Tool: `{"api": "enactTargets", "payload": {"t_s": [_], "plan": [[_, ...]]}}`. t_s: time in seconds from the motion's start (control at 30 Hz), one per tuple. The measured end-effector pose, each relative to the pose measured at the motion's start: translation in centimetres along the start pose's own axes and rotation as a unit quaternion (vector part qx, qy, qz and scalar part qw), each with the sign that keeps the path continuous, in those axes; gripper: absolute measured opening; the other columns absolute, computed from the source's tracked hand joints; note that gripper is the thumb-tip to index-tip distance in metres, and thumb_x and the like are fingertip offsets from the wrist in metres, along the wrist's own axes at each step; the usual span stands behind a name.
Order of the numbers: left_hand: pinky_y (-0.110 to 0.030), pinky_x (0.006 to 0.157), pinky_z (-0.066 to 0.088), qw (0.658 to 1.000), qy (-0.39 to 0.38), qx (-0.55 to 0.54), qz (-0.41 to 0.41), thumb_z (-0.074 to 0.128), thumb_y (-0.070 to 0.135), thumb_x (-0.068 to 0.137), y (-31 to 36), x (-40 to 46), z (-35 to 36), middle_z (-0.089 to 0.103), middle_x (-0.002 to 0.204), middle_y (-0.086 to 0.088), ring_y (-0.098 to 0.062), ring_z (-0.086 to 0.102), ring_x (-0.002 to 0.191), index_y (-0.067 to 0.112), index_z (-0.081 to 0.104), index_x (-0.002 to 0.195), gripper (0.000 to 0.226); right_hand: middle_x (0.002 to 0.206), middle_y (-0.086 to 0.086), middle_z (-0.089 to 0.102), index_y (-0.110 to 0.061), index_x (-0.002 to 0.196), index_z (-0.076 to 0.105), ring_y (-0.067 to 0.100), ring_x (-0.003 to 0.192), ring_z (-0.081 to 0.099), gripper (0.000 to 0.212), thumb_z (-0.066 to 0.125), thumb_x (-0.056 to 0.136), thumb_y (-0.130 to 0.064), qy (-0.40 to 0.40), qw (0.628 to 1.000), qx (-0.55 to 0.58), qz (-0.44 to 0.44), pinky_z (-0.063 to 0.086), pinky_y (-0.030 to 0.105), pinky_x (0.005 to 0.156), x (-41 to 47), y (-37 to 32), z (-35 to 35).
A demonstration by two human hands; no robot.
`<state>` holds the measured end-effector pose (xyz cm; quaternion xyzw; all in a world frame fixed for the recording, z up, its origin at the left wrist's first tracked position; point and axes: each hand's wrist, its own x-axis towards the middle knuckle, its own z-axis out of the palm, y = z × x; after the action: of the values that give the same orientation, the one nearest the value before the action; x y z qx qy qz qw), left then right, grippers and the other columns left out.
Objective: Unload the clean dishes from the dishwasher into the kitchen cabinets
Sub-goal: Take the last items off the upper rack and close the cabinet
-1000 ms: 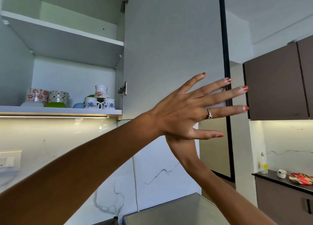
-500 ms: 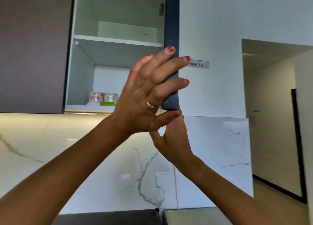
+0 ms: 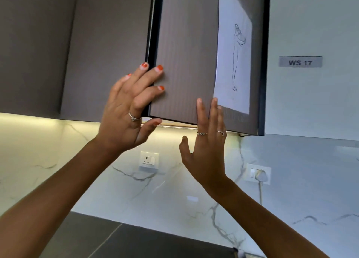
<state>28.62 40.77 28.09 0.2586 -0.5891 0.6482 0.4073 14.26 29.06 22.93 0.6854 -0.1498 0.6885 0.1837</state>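
cabinet door (image 3: 186,63), upper centre of the frame, now swung almost shut; the cups seen on the shelf half a second ago are hidden behind it. left hand (image 3: 126,114) curls its grip round the door's free edge; right hand (image 3: 207,147), grip released, presses flat fingers on the face. unloading appears finished here.

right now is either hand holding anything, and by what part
Left hand grips the cabinet door by its free edge; right hand only presses flat on its front.
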Motion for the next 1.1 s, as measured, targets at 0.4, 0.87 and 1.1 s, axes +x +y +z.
{"api": "enactTargets", "payload": {"t_s": [0.4, 0.87, 1.1], "plan": [[-0.047, 0.107, 0.029, 0.964, -0.206, 0.136, -0.099, 0.024, 0.045, 0.098, -11.3, -10.8, 2.5, 0.037, 0.149, -0.010, -0.025, 0.036, 0.135, 0.010, 0.038, 0.142, 0.058, 0.158, 0.013, 0.016, -0.016, 0.151, 0.021, 0.031, 0.146, 0.016, 0.087, 0.065, 0.076, -0.023, -0.153, 0.965, -0.178, -0.118, 0.024, 0.049, 0.113, 0.1, 4.5, 10.1], [-0.049, 0.104, 0.034, 0.961, -0.202, 0.100, -0.163, 0.034, 0.037, 0.096, -16.9, -17.2, 12.0, 0.035, 0.150, -0.005, -0.026, 0.041, 0.134, 0.013, 0.039, 0.142, 0.052, 0.157, 0.013, 0.018, -0.021, 0.150, 0.018, 0.032, 0.144, 0.019, 0.102, 0.077, 0.068, -0.030, -0.135, 0.938, -0.287, -0.137, 0.013, 0.047, 0.114, 0.2, 8.7, 18.0], [-0.048, 0.103, 0.037, 0.947, -0.233, 0.090, -0.203, 0.029, 0.037, 0.097, -17.6, -19.0, 16.3, 0.041, 0.147, -0.009, -0.027, 0.047, 0.130, 0.008, 0.045, 0.139, 0.054, 0.158, 0.013, 0.016, -0.020, 0.151, 0.017, 0.030, 0.144, 0.010, 0.103, 0.077, 0.067, -0.029, -0.126, 0.924, -0.330, -0.143, -0.002, 0.044, 0.115, 0.1, 11.1, 21.5]]}}
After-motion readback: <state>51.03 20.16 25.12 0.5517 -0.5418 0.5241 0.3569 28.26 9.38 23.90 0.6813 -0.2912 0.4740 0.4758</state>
